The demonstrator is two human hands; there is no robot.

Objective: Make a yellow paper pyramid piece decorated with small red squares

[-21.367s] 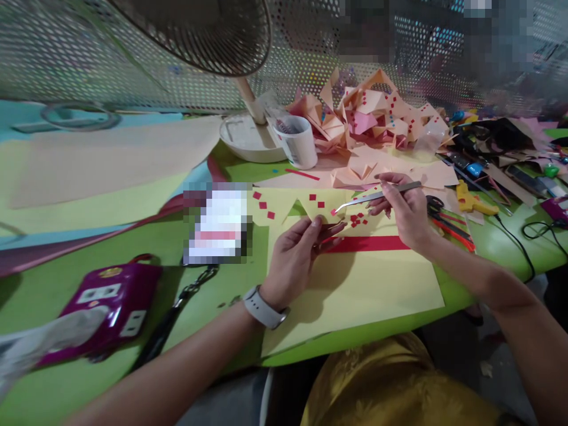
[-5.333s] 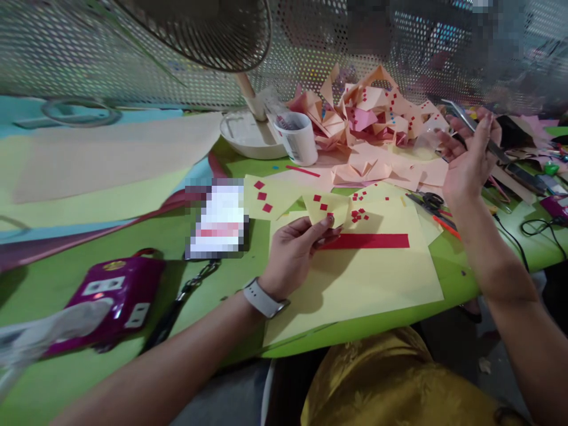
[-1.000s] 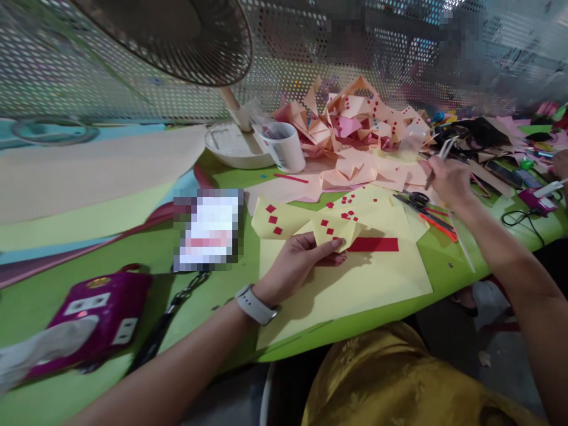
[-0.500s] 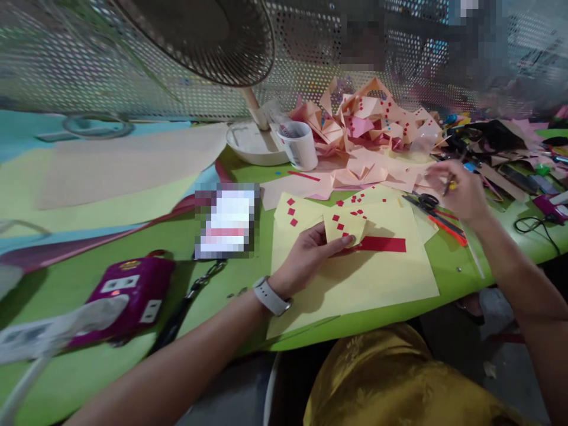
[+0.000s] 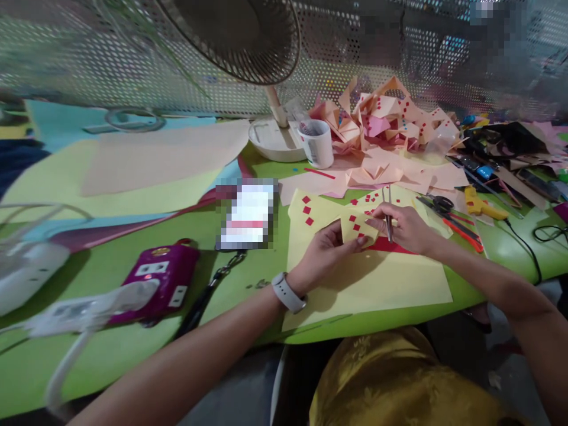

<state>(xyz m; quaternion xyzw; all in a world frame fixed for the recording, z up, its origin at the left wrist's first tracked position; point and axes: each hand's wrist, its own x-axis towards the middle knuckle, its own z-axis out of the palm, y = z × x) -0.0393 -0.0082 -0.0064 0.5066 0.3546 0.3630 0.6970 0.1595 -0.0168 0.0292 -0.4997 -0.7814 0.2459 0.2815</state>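
Note:
My left hand is closed on a folded yellow paper that carries a row of small red paper squares; its thumb presses the lower edge. My right hand grips metal tweezers, which stand nearly upright with the tips pointing away from me. Its fingertips reach the right edge of the folded paper; whether they pinch it I cannot tell. Under both hands lies a large yellow sheet with a red strip partly covered by my right hand. Loose red squares lie just beyond the folded paper.
Scissors, an orange cutter and a yellow glue gun lie right. A phone and a purple power socket box lie left. Behind stand a white cup, a fan and a heap of folded peach paper.
My right hand has come down leftward from the right side of the table to the folded paper, still with the tweezers. The left hand keeps its hold. The view has shifted left.

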